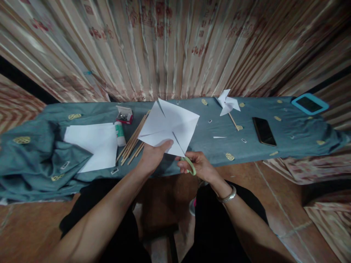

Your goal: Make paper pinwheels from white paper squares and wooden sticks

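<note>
Seen from the head camera, a person's left hand (156,155) grips a square of white paper (178,118), slit in from its corners, above a cloth-covered counter (257,107), while the right hand (199,164) holds green-handled scissors (191,166) at the sheet's near corner. To the left lie wooden sticks (133,140), a glue stick (120,134), a small open box (124,115) and more white sheets (97,144); to the right rest a finished paper pinwheel (227,103) and, beyond it, a dark phone (264,130).
</note>
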Available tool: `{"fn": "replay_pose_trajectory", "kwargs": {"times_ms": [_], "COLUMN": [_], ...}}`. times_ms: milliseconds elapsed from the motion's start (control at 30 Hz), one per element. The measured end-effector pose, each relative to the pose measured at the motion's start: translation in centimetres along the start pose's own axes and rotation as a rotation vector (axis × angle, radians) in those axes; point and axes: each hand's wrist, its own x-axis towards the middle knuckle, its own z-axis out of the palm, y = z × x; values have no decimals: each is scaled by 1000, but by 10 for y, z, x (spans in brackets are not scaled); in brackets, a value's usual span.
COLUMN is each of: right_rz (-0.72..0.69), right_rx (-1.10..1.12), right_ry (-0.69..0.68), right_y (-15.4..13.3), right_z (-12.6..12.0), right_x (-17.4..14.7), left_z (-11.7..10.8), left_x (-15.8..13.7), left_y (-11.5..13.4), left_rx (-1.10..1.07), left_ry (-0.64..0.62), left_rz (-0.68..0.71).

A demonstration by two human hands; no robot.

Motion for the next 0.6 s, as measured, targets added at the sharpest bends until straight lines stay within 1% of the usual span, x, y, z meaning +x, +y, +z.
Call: {"fn": "replay_pose_trajectory", "kwargs": {"times_ms": [333, 467, 533, 600], "right_rz": [8, -1, -6, 17], "right_rx": [32, 3, -27, -72], "right_ry": [-2, -66, -117, -178], "right_y": [0, 1, 0, -3], "right_z": [3, 2, -1, -5], "right_x": [2, 1, -1, -4], "left_z": [0, -1, -2, -5], "left_x": [1, 3, 4, 8], "left_y": [1, -1, -2, -2], "left_rx": [-22, -33, -47, -57], "left_ry": [-12, -3, 12, 19], "left_rz": [1, -7, 1, 27]}}
